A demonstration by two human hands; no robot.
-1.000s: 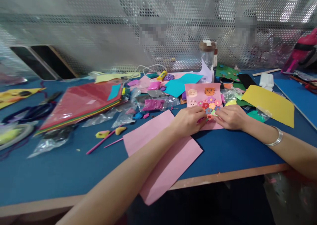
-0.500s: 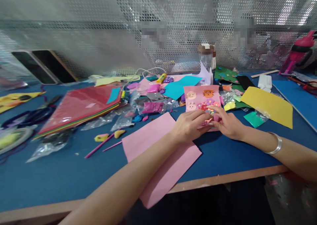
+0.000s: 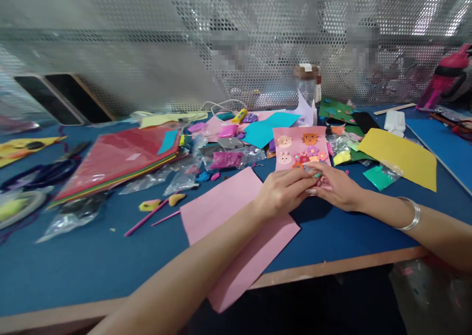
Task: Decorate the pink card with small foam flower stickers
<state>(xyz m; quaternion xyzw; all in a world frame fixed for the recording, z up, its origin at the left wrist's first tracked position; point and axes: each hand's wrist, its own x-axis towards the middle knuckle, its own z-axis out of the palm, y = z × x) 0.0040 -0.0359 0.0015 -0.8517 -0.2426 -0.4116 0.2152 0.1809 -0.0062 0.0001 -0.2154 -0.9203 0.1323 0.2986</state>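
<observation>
A pink card (image 3: 299, 145) with animal faces and small foam flowers stuck on it lies on the blue table (image 3: 92, 256). My left hand (image 3: 280, 191) and my right hand (image 3: 336, 185) meet at its near edge, fingertips pinched together over a tiny coloured piece. What they pinch is too small to name. A silver bangle (image 3: 410, 216) sits on my right wrist. Under my left forearm lies a larger pink paper sheet (image 3: 228, 212) that hangs over the table's front edge.
A stack of coloured sheets in plastic (image 3: 118, 158) lies to the left, with small plastic bags (image 3: 184, 177) and two pink sticks (image 3: 147, 219) nearby. A yellow sheet (image 3: 401, 158), a turquoise sheet (image 3: 269, 126), a clear jar (image 3: 306, 86) and a pink bottle (image 3: 442, 76) stand further back.
Both hands have drawn slightly towards me off the flower patch, fingertips now closed together at the card's near edge. The view shifted a little.
</observation>
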